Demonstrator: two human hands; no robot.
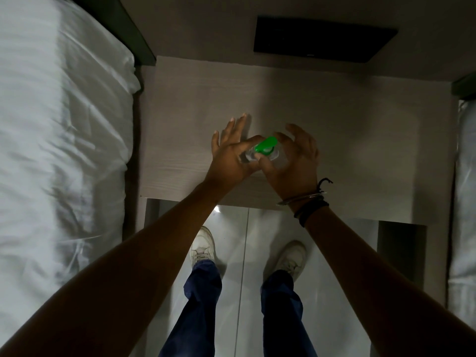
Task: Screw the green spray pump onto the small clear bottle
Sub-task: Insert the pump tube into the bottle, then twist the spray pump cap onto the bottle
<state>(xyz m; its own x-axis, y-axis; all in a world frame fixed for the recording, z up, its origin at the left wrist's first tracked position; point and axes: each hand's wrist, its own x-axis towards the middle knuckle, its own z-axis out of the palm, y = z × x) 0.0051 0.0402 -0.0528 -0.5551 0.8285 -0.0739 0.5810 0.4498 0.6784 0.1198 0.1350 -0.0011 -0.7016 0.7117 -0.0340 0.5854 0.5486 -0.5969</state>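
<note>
Both forearms reach out over white shoes (202, 247) | left hand (230, 155) fingers spread, thumb on small clear bottle (248, 156) | right hand (296, 161) thumb on green spray pump (266, 145), fingers curled loosely | held above pale table (360, 140) | dark tray (324, 39) far right.

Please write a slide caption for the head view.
Two hands, left hand and right hand, hold green spray pump on clear bottle.

The clear bottle (251, 156) is blurred, largely hidden by both thumbs.
</note>
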